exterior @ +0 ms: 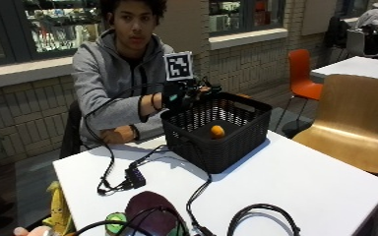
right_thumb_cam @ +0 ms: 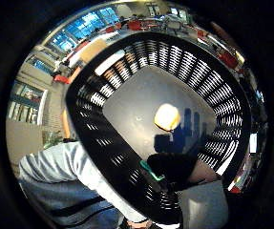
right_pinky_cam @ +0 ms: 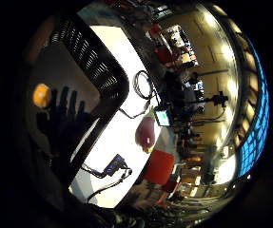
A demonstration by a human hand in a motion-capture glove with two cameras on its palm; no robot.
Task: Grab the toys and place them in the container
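1. Basket first: the black slotted plastic basket point(exterior: 218, 135) stands on the white table point(exterior: 307, 182) just in front of me, close enough that I can reach over its near rim without leaning.
2. My gloved right hand point(exterior: 184, 96) hangs above that rim, palm turned down into the basket, so anything let go would fall inside.
3. My fingers look spread and straight, judging by their shadow on the grey basket floor, and I have hold of nothing.
4. The small round orange toy point(right_thumb_cam: 167, 117) lies on the basket floor, directly under my palm and apart from the walls; I judge it delivered.
5. The rounded maroon plush toy point(exterior: 153, 209) waits at the table's far edge, well apart from the basket, with a green toy point(exterior: 115, 222) touching it and a yellow one point(exterior: 58, 209) nearby.
6. Black cables point(exterior: 195, 196) trail across the table between the basket and those toys, so my next reach could snag.
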